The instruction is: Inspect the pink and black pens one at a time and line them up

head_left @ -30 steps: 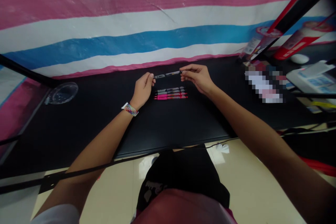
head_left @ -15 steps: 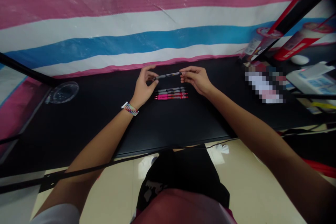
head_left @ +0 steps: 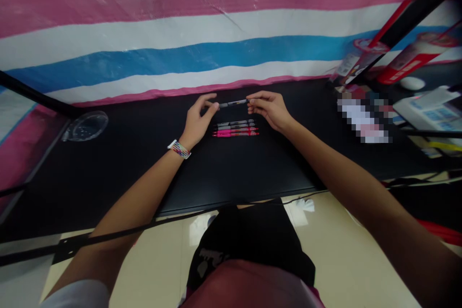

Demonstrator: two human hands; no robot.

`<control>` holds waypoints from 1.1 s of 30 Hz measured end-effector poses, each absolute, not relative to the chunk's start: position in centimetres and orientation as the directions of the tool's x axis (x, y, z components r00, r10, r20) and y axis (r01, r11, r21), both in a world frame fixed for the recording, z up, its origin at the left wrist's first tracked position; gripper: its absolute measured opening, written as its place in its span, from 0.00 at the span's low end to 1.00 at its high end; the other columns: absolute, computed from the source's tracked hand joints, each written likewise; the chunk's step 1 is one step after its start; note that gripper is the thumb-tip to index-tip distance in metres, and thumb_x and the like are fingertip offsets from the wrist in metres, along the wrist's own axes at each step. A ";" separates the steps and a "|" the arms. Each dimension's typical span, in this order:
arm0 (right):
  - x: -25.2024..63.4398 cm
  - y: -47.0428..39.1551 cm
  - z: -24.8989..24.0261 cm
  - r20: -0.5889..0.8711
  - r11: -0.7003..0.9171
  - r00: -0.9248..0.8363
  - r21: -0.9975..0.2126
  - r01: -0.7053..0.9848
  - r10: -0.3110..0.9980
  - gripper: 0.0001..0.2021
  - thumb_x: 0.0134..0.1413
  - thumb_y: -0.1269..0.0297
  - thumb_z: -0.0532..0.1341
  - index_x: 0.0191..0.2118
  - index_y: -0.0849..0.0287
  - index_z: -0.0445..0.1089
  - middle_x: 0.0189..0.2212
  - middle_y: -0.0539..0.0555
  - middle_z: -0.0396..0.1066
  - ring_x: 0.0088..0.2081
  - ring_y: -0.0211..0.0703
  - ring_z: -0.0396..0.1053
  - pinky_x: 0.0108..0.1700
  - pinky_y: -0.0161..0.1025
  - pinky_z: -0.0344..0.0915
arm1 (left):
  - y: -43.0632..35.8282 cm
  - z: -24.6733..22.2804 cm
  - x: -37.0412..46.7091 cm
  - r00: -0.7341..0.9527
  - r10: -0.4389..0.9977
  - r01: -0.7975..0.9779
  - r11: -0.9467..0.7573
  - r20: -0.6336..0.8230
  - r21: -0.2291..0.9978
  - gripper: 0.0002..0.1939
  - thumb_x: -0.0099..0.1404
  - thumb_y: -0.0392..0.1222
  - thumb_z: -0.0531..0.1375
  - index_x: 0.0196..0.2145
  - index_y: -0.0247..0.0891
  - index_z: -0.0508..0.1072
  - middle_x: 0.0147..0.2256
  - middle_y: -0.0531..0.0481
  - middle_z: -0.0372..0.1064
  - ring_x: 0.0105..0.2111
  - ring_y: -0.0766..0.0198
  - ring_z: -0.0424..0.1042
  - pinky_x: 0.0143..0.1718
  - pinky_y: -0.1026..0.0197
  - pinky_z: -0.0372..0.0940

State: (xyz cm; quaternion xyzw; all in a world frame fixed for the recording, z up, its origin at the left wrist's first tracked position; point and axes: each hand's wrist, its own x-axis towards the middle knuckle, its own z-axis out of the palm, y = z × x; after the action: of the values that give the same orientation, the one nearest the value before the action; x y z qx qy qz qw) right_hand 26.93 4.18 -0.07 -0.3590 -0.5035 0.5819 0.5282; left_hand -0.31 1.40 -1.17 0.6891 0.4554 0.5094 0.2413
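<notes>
A dark pen with a grey grip (head_left: 233, 103) lies level between my two hands, above the row of pens. My left hand (head_left: 199, 118), with a patterned band at the wrist, has its thumb and a finger closed on the pen's left end. At the other end, the fingertips of my right hand (head_left: 269, 108) pinch the tip. Just below, several pens lie side by side on the black table (head_left: 231, 168): dark and grey ones (head_left: 236, 124) at the back, pink and red ones (head_left: 234, 133) at the front.
At the left stands a clear round plastic lid or dish (head_left: 87, 126). Two drink cups with straws (head_left: 364, 57), a white rounded object (head_left: 412, 83) and a white box-like item (head_left: 433, 110) are at the right. A striped sheet (head_left: 202, 57) hangs behind the table.
My left thumb has moved up slightly onto the left end of the held pen, covering its tip. My right hand and the pens on the table look the same.
</notes>
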 end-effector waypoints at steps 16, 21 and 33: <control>27.4 3.8 0.9 -0.048 -0.188 -0.397 -0.929 -0.320 0.916 0.16 0.52 0.56 0.71 0.46 0.55 0.83 0.35 0.54 0.81 0.35 0.45 0.77 0.36 0.41 0.77 | 0.7 -0.4 0.0 0.033 0.828 0.460 -0.510 0.559 0.727 0.04 0.72 0.45 0.71 0.42 0.48 0.87 0.43 0.49 0.86 0.45 0.53 0.81 0.55 0.46 0.75; 27.6 3.8 1.3 -0.100 -0.273 -0.424 -0.888 -0.369 0.900 0.22 0.54 0.54 0.67 0.52 0.59 0.82 0.40 0.60 0.84 0.37 0.47 0.79 0.34 0.39 0.77 | 0.8 -0.6 0.0 0.019 0.824 0.435 -0.517 0.567 0.737 0.04 0.71 0.44 0.71 0.43 0.47 0.87 0.42 0.48 0.86 0.44 0.54 0.81 0.54 0.47 0.75; 27.3 3.8 0.8 -0.009 -0.141 -0.382 -0.937 -0.319 0.924 0.20 0.57 0.50 0.68 0.50 0.57 0.79 0.37 0.58 0.80 0.38 0.48 0.78 0.40 0.44 0.79 | 0.7 -0.4 0.1 0.036 0.823 0.446 -0.521 0.567 0.728 0.05 0.72 0.46 0.72 0.44 0.47 0.87 0.43 0.47 0.85 0.45 0.54 0.82 0.54 0.48 0.76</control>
State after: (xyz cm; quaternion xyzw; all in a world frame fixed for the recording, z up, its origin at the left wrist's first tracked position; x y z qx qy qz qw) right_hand 27.29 3.78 0.81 -0.3203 -0.4721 0.6841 0.4545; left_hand 0.12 0.70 -0.42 0.6969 0.4554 0.5242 0.1795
